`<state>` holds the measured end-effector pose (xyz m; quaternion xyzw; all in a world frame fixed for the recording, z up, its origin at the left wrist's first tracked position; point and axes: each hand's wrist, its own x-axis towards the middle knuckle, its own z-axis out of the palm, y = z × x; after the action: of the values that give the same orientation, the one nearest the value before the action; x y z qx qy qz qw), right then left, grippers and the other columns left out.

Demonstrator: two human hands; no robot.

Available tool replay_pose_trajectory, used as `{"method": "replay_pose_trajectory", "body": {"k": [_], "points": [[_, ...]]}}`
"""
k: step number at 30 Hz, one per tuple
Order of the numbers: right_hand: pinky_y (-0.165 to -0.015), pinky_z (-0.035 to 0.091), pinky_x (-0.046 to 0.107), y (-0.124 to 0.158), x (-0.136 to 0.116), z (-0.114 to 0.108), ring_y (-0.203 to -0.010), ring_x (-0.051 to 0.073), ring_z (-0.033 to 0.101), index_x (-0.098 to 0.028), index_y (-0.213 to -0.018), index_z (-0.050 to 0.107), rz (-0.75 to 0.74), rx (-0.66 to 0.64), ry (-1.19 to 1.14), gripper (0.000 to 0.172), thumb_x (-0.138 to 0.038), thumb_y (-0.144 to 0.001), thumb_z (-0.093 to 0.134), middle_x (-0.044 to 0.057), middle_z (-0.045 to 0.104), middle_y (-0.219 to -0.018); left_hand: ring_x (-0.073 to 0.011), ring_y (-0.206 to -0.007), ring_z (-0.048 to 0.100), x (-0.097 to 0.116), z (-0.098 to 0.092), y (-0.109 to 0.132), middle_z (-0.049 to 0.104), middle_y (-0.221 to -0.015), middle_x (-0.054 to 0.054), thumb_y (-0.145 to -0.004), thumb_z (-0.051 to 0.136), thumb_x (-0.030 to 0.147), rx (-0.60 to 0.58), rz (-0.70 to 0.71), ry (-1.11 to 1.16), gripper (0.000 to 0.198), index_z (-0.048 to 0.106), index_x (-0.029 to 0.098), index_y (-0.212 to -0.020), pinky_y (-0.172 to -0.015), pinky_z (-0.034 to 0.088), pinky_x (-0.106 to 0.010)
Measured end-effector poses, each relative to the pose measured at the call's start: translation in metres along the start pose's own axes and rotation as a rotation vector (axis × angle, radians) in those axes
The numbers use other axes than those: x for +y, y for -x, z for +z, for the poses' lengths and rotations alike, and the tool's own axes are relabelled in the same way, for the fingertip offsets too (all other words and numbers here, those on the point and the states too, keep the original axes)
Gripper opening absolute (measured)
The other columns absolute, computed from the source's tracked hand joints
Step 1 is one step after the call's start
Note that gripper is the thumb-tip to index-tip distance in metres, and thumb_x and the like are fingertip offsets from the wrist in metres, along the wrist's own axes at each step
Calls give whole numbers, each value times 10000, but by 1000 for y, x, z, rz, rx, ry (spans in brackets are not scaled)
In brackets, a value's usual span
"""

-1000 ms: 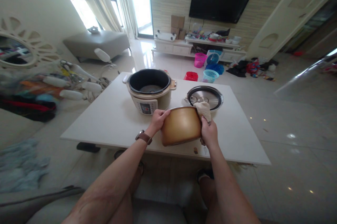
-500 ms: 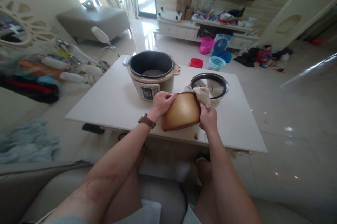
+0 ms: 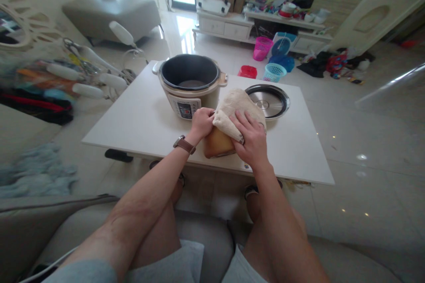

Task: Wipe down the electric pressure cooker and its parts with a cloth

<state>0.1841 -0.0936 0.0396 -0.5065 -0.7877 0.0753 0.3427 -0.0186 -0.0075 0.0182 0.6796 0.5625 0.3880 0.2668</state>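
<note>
A golden-brown pot (image 3: 217,142) is tilted over the near edge of the white table, mostly covered by a beige cloth (image 3: 241,105). My left hand (image 3: 202,122) grips the pot's rim on its left side. My right hand (image 3: 250,137) lies on the cloth, fingers spread, and presses it against the pot's outer side. Behind the pot stands the cooker (image 3: 189,86), with its dark inside open to view. To the right of the cooker, a round metal lid (image 3: 267,100) lies with its inner side up, its left edge partly behind the cloth.
The white table (image 3: 133,125) carries these items. Beyond it stand a red basin (image 3: 247,71), a light-blue basket (image 3: 274,72) and a pink basket (image 3: 262,48) on the floor. A white rack (image 3: 99,80) with padded arms is beside the table at the left.
The cloth, bunched at the pot's right rim before, now spreads over its side. My right hand has moved left and opened flat on it. The view has shifted slightly.
</note>
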Motion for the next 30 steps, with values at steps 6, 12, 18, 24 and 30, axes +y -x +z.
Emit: {"method": "replay_pose_trajectory", "body": {"k": [6, 12, 18, 24, 30], "points": [[-1224, 419, 545, 0, 14, 5, -1471, 341, 554, -255, -1443, 676, 166, 158, -185, 490, -399, -983, 585, 87, 640, -1552, -114, -564, 281, -5, 1, 1, 271, -541, 23, -916, 541, 560, 43, 3, 37, 588, 351, 213, -480, -596, 171, -333], [-987, 552, 461, 2, 43, 17, -1093, 331, 731, -171, -1230, 765, 598, 319, -392, 524, -570, -952, 570, 138, 812, -1152, -106, -564, 232, -18, 2, 1, 230, -562, 23, -920, 529, 667, 39, 27, 165, 660, 282, 220, -502, -586, 149, -336], [-946, 538, 434, 2, 45, 11, -1004, 320, 727, -181, -1103, 785, 636, 368, -331, 476, -579, -929, 590, 131, 815, -1045, -109, -582, 197, -37, 16, 8, 208, -583, 29, -903, 482, 743, 53, -26, 278, 667, 234, 236, -546, -582, 156, -329], [-963, 539, 451, 2, 35, 9, -1063, 340, 731, -192, -1224, 775, 607, 385, -260, 492, -547, -936, 593, 144, 812, -1134, -127, -587, 324, -35, 10, 7, 335, -583, 18, -958, 443, 611, 51, 38, 100, 560, 324, 226, -569, -609, 181, -337], [-1065, 534, 498, 3, 33, 12, -1200, 351, 716, -186, -1282, 761, 528, 339, -256, 483, -495, -963, 571, 160, 787, -1264, -121, -597, 314, -8, 4, 2, 324, -583, 31, -933, 546, 616, 18, 77, 96, 568, 355, 217, -576, -606, 181, -327]]}}
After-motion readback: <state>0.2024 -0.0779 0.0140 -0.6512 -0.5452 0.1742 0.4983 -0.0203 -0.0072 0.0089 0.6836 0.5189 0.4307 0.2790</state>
